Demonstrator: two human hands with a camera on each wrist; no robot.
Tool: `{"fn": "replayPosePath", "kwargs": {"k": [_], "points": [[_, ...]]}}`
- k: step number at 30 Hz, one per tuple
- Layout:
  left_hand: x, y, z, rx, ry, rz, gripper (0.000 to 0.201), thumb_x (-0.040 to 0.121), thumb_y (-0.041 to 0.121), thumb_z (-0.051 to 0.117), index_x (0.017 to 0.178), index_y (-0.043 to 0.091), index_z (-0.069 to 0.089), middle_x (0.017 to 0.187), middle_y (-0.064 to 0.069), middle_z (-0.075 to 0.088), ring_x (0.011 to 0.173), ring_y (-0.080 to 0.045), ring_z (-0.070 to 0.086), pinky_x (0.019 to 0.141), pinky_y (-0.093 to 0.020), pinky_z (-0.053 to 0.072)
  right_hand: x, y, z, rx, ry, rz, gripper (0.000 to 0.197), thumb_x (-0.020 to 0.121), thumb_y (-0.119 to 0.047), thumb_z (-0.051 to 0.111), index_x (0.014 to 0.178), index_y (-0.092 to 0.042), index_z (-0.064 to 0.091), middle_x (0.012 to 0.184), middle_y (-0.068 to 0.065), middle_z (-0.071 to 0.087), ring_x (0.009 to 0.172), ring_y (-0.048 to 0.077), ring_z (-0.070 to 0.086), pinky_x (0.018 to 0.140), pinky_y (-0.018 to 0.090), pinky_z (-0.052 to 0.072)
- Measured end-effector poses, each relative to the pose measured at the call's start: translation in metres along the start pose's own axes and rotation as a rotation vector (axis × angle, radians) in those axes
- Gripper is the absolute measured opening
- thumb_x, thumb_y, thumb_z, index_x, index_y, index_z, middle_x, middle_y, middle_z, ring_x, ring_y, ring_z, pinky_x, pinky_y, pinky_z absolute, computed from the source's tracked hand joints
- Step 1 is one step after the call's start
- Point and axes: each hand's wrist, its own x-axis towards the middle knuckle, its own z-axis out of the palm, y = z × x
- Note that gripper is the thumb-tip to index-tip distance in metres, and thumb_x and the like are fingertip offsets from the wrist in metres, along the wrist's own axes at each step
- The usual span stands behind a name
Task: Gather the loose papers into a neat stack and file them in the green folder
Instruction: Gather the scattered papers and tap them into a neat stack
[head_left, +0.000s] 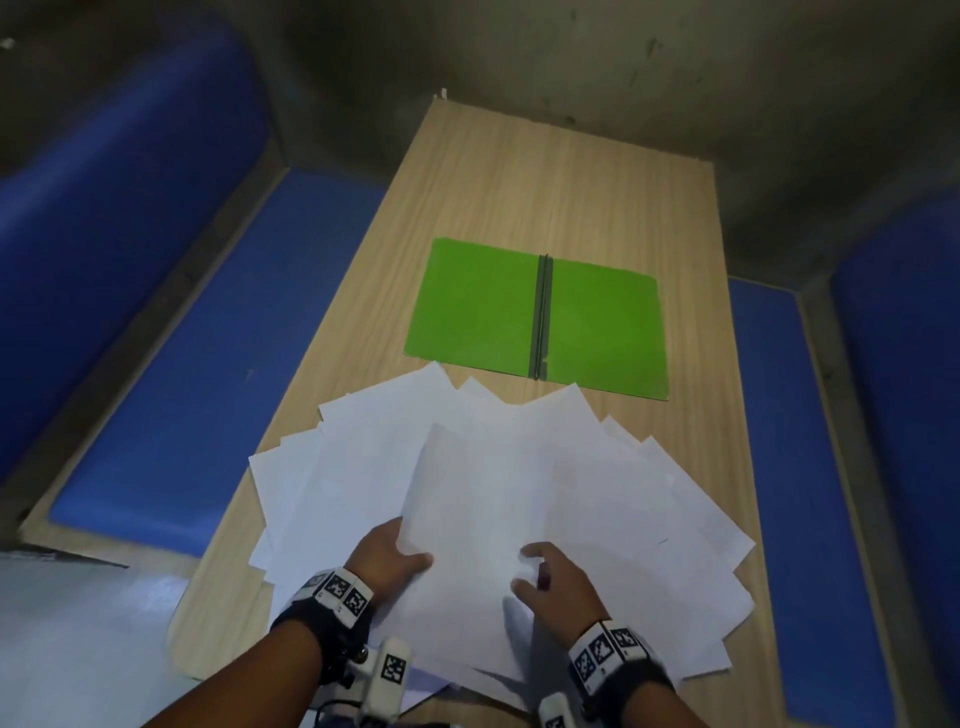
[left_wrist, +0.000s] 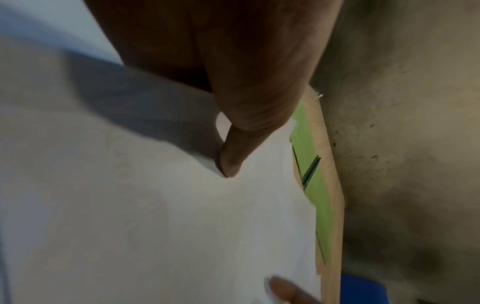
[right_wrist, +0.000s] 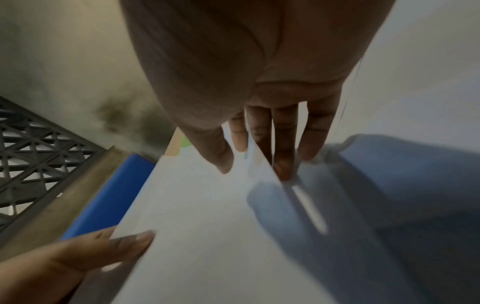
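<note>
Several loose white papers (head_left: 519, 483) lie fanned out on the near half of the wooden table (head_left: 519, 171). Beyond them the green folder (head_left: 478, 306) lies open and flat, its dark spine in the middle. My left hand (head_left: 408, 556) pinches the near left edge of the top sheet (left_wrist: 182, 216), thumb (left_wrist: 230, 162) on top. My right hand (head_left: 530, 569) grips a lifted paper edge (right_wrist: 262, 162) near the middle, the edge passing between its fingers (right_wrist: 285, 144). In the right wrist view my left hand (right_wrist: 109, 251) shows at the lower left. The folder (left_wrist: 320, 205) peeks past the papers.
Blue cushioned benches (head_left: 182, 364) run along both long sides of the table, the right one (head_left: 810, 467) close to the papers. A grey concrete wall (head_left: 623, 62) stands behind the table's far end. A dark lattice grille (right_wrist: 33, 148) shows in the right wrist view.
</note>
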Motion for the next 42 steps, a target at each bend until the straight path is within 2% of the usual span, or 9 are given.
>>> {"fn": "replayPosePath", "kwargs": {"k": [4,7,10,13,20,25,28,33,42], "points": [[-0.009,-0.010,-0.043,0.020,0.104,-0.007,0.038,0.082,0.013,0.076,0.115,0.024,0.060,0.109,-0.001,0.070,0.096,-0.022,0.065,0.081,-0.029,0.049,0.009,0.004,-0.020,0.219,0.224,0.102,0.031,0.085,-0.016,0.066,0.112,-0.022,0.053,0.110,0.006,0.066,0.096,0.019,0.065,0.075,0.022,0.050],[-0.024,-0.041,-0.090,-0.069,0.207,-0.076,0.046,0.071,0.009,0.079,0.114,0.021,0.066,0.099,-0.005,0.076,0.087,-0.024,0.071,0.068,-0.030,0.053,0.026,0.002,-0.038,0.195,0.323,0.187,0.050,0.082,-0.016,0.070,0.126,-0.015,0.047,0.130,0.010,0.055,0.117,0.025,0.057,0.089,0.027,0.046],[-0.034,-0.084,-0.129,-0.195,0.249,-0.166,0.058,0.053,0.017,0.084,0.109,0.016,0.071,0.096,-0.011,0.081,0.092,-0.034,0.075,0.083,-0.049,0.062,0.043,-0.011,-0.046,0.131,0.246,0.184,0.063,0.082,-0.018,0.071,0.137,-0.010,0.041,0.139,0.013,0.049,0.125,0.027,0.052,0.093,0.025,0.039],[-0.038,-0.106,-0.136,-0.345,0.247,-0.200,0.046,0.077,0.013,0.086,0.121,0.008,0.071,0.111,-0.015,0.079,0.105,-0.037,0.073,0.102,-0.057,0.053,0.060,-0.036,-0.038,-0.026,0.199,0.129,0.066,0.080,-0.031,0.071,0.138,-0.014,0.042,0.139,0.010,0.046,0.125,0.027,0.048,0.101,0.032,0.041],[-0.026,-0.125,-0.104,-0.336,0.307,-0.265,0.034,0.088,0.004,0.074,0.120,0.013,0.068,0.114,-0.016,0.077,0.103,-0.034,0.071,0.100,-0.054,0.054,0.093,-0.109,-0.011,-0.363,0.139,0.000,0.078,0.075,-0.061,0.060,0.138,-0.022,0.037,0.141,0.002,0.046,0.131,0.026,0.042,0.103,0.046,0.033],[-0.019,-0.125,-0.088,-0.302,0.304,-0.278,0.060,0.070,0.026,0.077,0.127,0.013,0.066,0.117,-0.016,0.076,0.105,-0.034,0.071,0.099,-0.051,0.055,0.103,-0.128,0.011,-0.228,0.042,0.100,0.098,0.058,-0.073,0.066,0.134,-0.015,0.041,0.134,0.006,0.054,0.120,0.030,0.053,0.098,0.042,0.041],[-0.021,-0.117,-0.087,-0.244,0.244,-0.281,0.047,0.076,0.021,0.079,0.120,0.016,0.064,0.117,-0.016,0.075,0.106,-0.033,0.069,0.099,-0.044,0.054,0.100,-0.127,0.024,-0.153,0.038,0.108,0.094,0.061,-0.061,0.077,0.133,-0.009,0.045,0.135,0.010,0.053,0.120,0.029,0.054,0.087,0.031,0.045],[-0.024,-0.117,-0.096,-0.254,0.227,-0.246,0.043,0.082,0.015,0.078,0.123,0.020,0.064,0.112,-0.008,0.076,0.104,-0.030,0.070,0.102,-0.047,0.053,0.091,-0.113,0.028,-0.028,0.017,0.060,0.076,0.080,-0.029,0.075,0.141,-0.005,0.039,0.143,0.009,0.046,0.131,0.025,0.045,0.101,0.026,0.038],[-0.025,-0.109,-0.133,-0.489,0.419,-0.140,0.056,0.094,-0.009,0.059,0.140,0.021,0.053,0.124,-0.010,0.067,0.117,-0.033,0.062,0.109,-0.054,0.045,0.036,-0.049,-0.057,0.173,0.222,-0.063,0.027,0.085,0.004,0.056,0.109,-0.007,0.060,0.098,0.008,0.065,0.093,0.022,0.058,0.067,0.024,0.043]]}}
